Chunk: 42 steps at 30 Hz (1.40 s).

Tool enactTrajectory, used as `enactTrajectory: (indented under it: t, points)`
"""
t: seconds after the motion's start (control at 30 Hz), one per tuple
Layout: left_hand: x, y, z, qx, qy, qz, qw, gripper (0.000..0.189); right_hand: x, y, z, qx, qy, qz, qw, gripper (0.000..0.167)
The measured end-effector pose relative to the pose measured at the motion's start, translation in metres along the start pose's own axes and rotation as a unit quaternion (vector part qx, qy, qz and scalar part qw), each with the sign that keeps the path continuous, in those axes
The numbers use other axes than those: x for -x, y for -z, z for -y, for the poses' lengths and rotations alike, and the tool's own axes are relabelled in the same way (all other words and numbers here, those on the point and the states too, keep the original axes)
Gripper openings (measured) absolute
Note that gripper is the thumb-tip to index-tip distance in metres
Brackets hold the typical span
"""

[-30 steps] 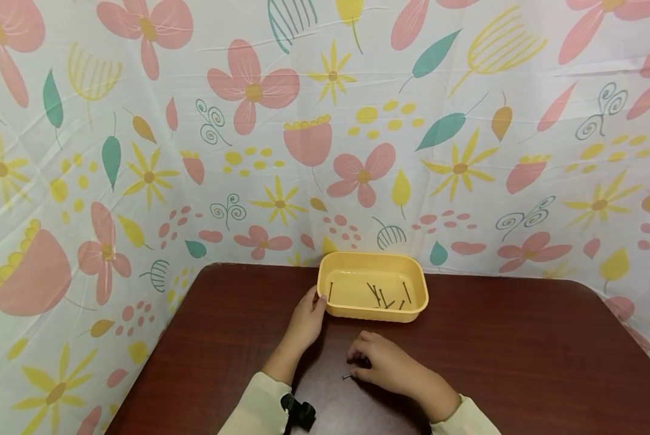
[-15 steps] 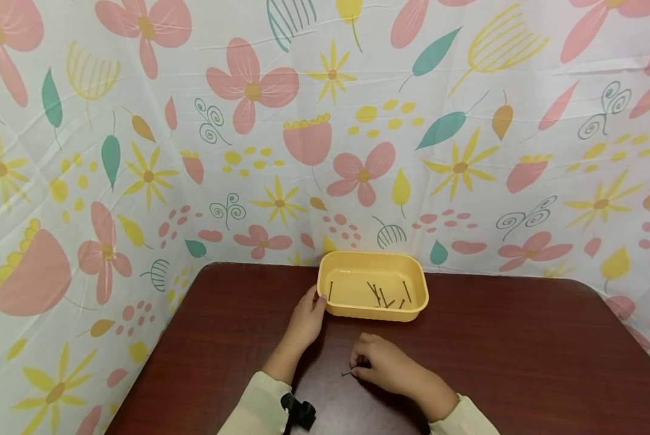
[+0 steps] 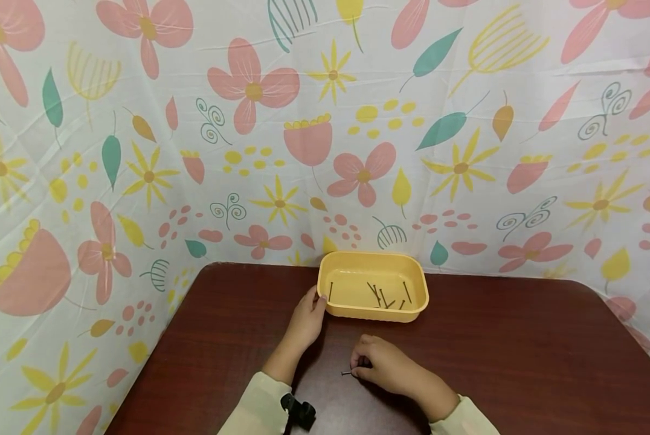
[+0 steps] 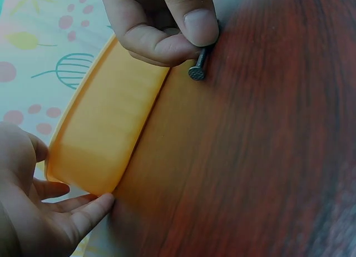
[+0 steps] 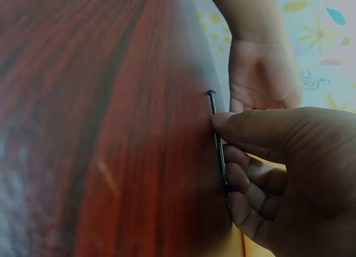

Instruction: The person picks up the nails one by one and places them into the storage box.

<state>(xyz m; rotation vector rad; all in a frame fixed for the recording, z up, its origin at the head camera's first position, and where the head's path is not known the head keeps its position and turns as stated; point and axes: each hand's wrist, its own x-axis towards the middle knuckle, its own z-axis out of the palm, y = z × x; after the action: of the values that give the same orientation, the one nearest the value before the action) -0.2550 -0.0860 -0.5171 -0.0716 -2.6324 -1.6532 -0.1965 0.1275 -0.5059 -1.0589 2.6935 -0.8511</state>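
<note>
In the head view my left hand [image 3: 305,317] holds the left end of a yellow plastic tray [image 3: 373,313]. From the left wrist, its thumb lies at the tray's rim and its fingers touch the end wall lower down. Just in front of the tray, my right hand [image 3: 387,365] pinches a dark iron nail [image 5: 216,136] between thumb and fingers. The nail's flat, cross-hatched head [image 4: 196,73] sticks out past the thumb. From the right wrist, its pointed end lies near the curled fingers. Several similar nails [image 3: 407,292] lie scattered on the tray floor.
Everything stands on a dark red-brown wooden table [image 3: 521,344]. The tray is close to the table's back edge. A white cloth [image 3: 357,139] printed with flowers hangs behind and to the left. A black strap with a small device [image 3: 299,412] sits on the left sleeve.
My right hand has drawn back slightly, its fingers now closer together around the nail. The nail has turned a little in the pinch. My left hand and the tray have stayed put.
</note>
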Motion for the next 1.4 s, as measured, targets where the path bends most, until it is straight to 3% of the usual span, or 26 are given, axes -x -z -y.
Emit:
enactTrajectory:
  t: [1.03,1.4]
  points:
    - [0.0031,0.0032,-0.0020,0.013,0.009,0.023,0.9996,0.055,-0.0009,-0.0016,-0.0011,-0.002,-0.009,0.004,1.0000,0.012]
    - [0.0029,0.0025,-0.0031,0.010,0.008,0.019,0.9997,0.059,-0.0035,0.0066,-0.0004,-0.010,-0.021,-0.036,0.9991,0.008]
